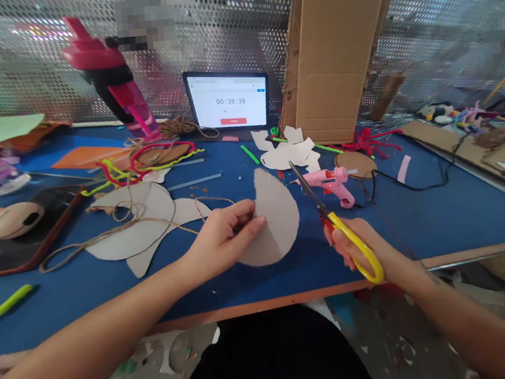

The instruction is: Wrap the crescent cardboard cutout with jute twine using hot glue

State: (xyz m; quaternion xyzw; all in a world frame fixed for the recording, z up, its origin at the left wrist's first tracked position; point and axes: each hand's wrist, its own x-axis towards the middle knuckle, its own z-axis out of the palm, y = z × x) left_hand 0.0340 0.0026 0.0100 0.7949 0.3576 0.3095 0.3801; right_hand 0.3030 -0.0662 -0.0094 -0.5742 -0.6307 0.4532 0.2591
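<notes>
Left hand (234,230) pinches the grey card disc (278,223), fingers clamped on its left side, disc held over the tabletop (420,221) near the middle of the front edge; right hand (360,241) grips scissors (351,242) by the yellow-and-red handles, fingers closed round them, blades pointing to the back edge; pink glue gun (330,183) lies just beside the blades; white cut pieces (289,152) lie behind, toward the back edge; tablet (230,102) stands at the back edge, reading 00:39:39; black mouse tray (29,238) sits by the left edge.
</notes>
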